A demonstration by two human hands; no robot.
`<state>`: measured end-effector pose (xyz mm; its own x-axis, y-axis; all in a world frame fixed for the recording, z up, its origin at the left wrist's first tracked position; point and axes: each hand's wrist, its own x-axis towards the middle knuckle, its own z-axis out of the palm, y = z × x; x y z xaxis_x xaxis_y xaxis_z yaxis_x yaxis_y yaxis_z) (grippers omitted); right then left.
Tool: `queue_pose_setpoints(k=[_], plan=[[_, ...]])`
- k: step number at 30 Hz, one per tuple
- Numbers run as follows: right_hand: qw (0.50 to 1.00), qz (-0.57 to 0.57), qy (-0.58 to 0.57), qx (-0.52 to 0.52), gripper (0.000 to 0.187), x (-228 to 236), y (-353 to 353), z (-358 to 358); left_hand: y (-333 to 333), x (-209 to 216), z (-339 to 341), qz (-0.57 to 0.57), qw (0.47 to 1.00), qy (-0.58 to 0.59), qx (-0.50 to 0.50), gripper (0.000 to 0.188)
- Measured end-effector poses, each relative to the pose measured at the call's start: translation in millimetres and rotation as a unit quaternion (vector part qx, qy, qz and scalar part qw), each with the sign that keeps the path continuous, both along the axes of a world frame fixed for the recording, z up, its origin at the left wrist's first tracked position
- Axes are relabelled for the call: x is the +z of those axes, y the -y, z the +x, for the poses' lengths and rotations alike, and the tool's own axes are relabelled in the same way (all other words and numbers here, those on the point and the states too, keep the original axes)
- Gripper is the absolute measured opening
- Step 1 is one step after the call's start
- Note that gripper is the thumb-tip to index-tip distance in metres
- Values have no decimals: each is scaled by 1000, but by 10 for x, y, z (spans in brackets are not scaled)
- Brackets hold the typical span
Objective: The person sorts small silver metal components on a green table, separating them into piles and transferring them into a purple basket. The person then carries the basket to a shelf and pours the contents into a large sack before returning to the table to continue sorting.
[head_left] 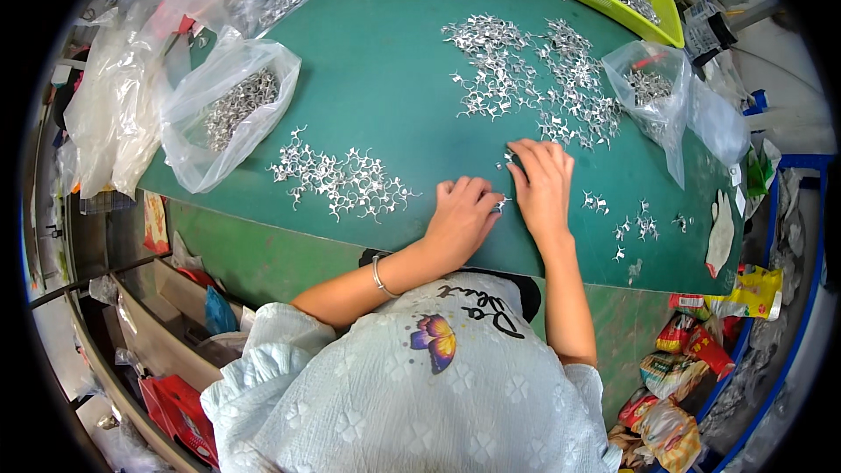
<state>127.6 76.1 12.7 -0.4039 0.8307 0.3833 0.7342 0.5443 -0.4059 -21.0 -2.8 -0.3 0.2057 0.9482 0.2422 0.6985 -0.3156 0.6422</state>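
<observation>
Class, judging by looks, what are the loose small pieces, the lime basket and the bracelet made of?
Small pieces: probably metal, silvery, since they glint; coated plastic remains possible.
Lime basket: likely moulded plastic, given its even, bright colour.
Bracelet: seemingly polished metal, by its silvery shine; which metal is unclear.

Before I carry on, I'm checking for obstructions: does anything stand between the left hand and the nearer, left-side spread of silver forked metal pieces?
Nothing visible does: only green tabletop separates the left hand from the silver forked metal pieces. The translucent plastic bag lies beyond them.
</observation>
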Motion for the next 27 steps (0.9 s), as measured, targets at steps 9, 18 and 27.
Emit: queue_pose_setpoints(k=[9,18,27], plan=[[993,-80,-82,23,29,74,430,54,113,37,-224,-29,998,18,43,37],[981,-118,-148,-44,16,117,416,200,52,-56,-102,17,999,-46,-16,52],[983,-58,-114,-133,32,159,-124,570,213,243,-550,0,995,-30,92,57]])
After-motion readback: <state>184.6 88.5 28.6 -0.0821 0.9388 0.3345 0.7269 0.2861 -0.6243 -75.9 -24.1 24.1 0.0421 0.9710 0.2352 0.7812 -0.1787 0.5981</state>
